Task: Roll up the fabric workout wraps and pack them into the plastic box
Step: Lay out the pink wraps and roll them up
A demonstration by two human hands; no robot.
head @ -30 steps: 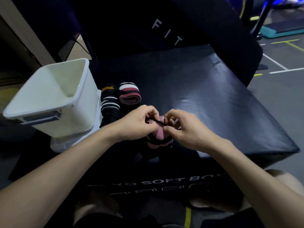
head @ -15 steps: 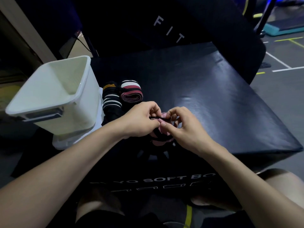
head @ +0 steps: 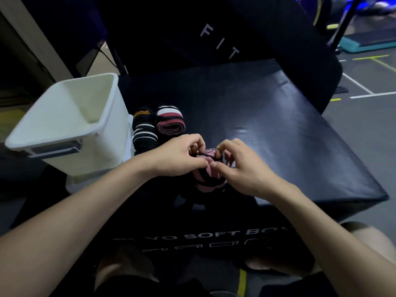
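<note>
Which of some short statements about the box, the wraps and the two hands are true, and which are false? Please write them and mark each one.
1. Both hands hold the pink and black wrap. True: the left hand and the right hand pinch it from both sides.
2. The white plastic box already contains rolled wraps. False: the part of its inside that shows is empty.
3. Two rolled wraps lie between the box and the hands. True: a black striped roll and a red striped roll lie side by side there.
4. The box stands to the right of the hands. False: it stands to their left.
5. The wraps rest on a white table. False: they rest on a black padded surface.
</note>
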